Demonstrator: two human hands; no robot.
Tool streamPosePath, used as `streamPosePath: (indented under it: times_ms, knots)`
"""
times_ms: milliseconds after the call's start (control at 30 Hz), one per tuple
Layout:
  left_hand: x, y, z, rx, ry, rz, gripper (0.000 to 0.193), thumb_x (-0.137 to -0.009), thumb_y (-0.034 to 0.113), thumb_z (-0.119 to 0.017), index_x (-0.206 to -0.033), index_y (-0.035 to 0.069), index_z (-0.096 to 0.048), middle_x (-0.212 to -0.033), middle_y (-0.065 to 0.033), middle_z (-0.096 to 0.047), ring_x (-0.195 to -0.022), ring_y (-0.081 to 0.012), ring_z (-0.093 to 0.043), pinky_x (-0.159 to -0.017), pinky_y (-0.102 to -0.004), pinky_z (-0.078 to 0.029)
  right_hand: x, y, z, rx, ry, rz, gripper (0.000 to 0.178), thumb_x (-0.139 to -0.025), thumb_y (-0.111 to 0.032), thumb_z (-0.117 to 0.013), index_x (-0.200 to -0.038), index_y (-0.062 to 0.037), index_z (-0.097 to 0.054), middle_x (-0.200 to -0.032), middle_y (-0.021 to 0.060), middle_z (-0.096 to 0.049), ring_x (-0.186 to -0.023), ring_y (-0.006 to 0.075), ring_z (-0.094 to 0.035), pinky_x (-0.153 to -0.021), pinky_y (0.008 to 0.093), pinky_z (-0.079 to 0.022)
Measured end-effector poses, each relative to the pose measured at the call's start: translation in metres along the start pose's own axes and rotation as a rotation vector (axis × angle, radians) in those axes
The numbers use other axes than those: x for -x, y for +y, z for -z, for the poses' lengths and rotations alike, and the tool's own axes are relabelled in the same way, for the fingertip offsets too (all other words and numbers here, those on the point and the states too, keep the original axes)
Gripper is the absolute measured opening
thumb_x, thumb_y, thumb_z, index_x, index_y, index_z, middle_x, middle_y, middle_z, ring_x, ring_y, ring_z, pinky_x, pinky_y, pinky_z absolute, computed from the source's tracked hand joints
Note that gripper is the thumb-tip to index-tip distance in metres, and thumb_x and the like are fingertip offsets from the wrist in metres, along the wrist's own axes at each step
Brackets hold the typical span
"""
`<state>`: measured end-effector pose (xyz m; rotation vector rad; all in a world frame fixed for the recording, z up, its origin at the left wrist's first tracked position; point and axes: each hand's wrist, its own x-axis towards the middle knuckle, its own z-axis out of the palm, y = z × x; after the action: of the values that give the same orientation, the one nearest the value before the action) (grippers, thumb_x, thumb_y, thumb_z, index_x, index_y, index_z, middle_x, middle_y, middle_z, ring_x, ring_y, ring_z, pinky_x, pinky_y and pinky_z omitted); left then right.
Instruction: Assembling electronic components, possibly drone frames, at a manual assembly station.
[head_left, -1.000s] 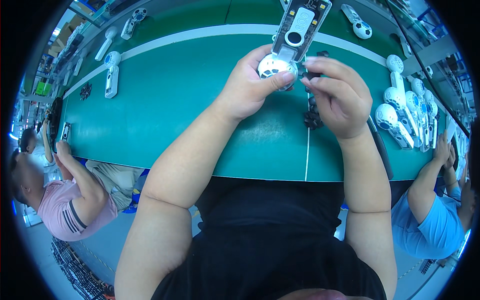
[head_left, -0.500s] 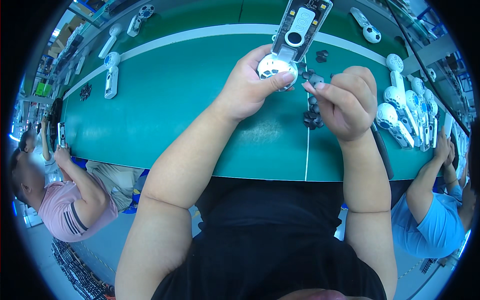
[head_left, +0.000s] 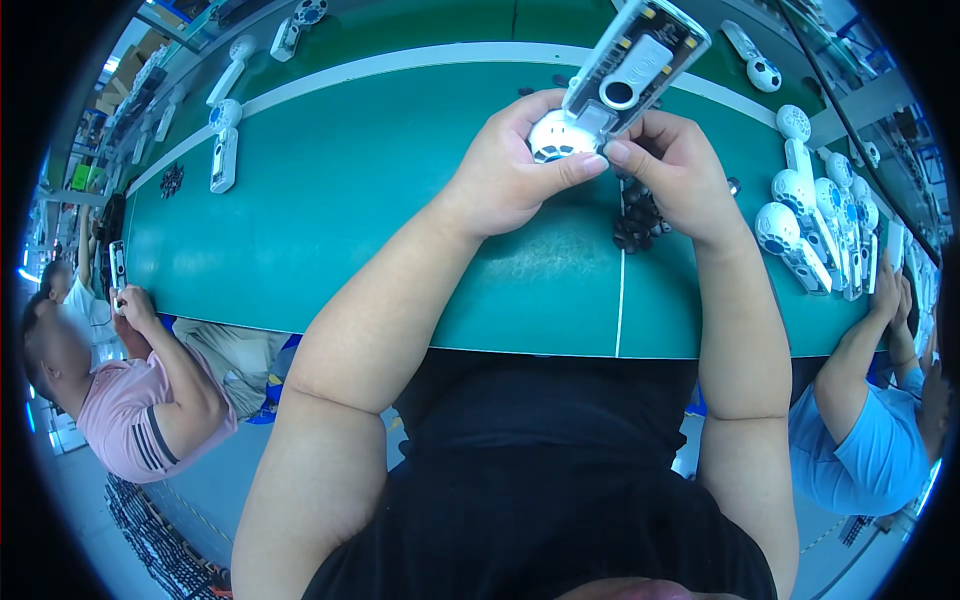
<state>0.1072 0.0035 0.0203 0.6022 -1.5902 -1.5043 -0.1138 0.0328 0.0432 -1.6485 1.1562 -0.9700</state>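
1. Ball end (head_left: 560, 138) of the device (head_left: 632, 78) clamped in the left hand (head_left: 508, 180), likely for steadiness, with the handle beyond the grip, slanting away rightward.
2. Right hand (head_left: 690, 185) against the ball's right edge, near the handle joint; cannot tell whether closed on the device or a hidden piece.
3. Dark pieces (head_left: 638, 220) clustered on the green tabletop (head_left: 530, 310) beside the right hand, seemingly for easy reach.

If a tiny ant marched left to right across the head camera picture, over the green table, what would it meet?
Small pile of black pieces → white round-headed device → person's left hand → person's right hand → cluster of white round-headed devices.
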Motion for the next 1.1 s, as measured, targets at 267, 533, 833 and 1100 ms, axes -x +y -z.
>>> streamPosePath:
  times_ms: [267, 533, 833, 1100]
  knots:
    - [0.001, 0.001, -0.001, -0.173, 0.015, -0.018, 0.059, -0.085, 0.024, -0.084, -0.133, 0.000, -0.059, -0.115, -0.0073, -0.069, -0.104, -0.0152, -0.064, -0.091, -0.0301, -0.052, -0.002, 0.012, -0.007, -0.220, -0.016, 0.106, 0.039, -0.090, -0.031, -0.082, -0.109, 0.0002, -0.068, -0.097, 0.0055, -0.070, -0.091, 0.0145, -0.063, -0.086, 0.0310, -0.052]
    - [0.001, -0.003, 0.008, -0.048, -0.076, -0.049, 0.060, -0.083, 0.024, -0.082, -0.133, 0.002, -0.059, -0.118, -0.0069, -0.067, -0.107, -0.0157, -0.063, -0.096, -0.0322, -0.050, 0.003, 0.018, -0.025, -0.251, -0.065, 0.195, 0.050, -0.088, -0.031, -0.084, -0.126, -0.0026, -0.067, -0.118, 0.0090, -0.070, -0.112, 0.0199, -0.064, -0.097, 0.0359, -0.053]
    - [0.002, 0.003, 0.002, -0.373, -0.085, -0.283, 0.057, -0.072, 0.020, -0.088, -0.122, 0.004, -0.065, -0.116, -0.0068, -0.067, -0.106, -0.0174, -0.063, -0.095, -0.0334, -0.050, 0.011, 0.010, -0.018, -0.072, -0.061, 0.111, 0.044, -0.089, -0.021, -0.082, -0.128, -0.0064, -0.069, -0.125, 0.0097, -0.070, -0.116, 0.0231, -0.065, -0.102, 0.0385, -0.051]
    - [0.002, 0.005, 0.002, -0.368, -0.051, -0.229, 0.056, -0.078, 0.030, -0.089, -0.121, 0.003, -0.066, -0.110, -0.0081, -0.069, -0.104, -0.0198, -0.067, -0.091, -0.0350, -0.054, 0.008, 0.016, -0.022, 0.260, -0.035, 0.320, 0.040, -0.091, -0.016, -0.077, -0.130, -0.0095, -0.070, -0.126, 0.0081, -0.070, -0.115, 0.0260, -0.068, -0.099, 0.0371, -0.054]
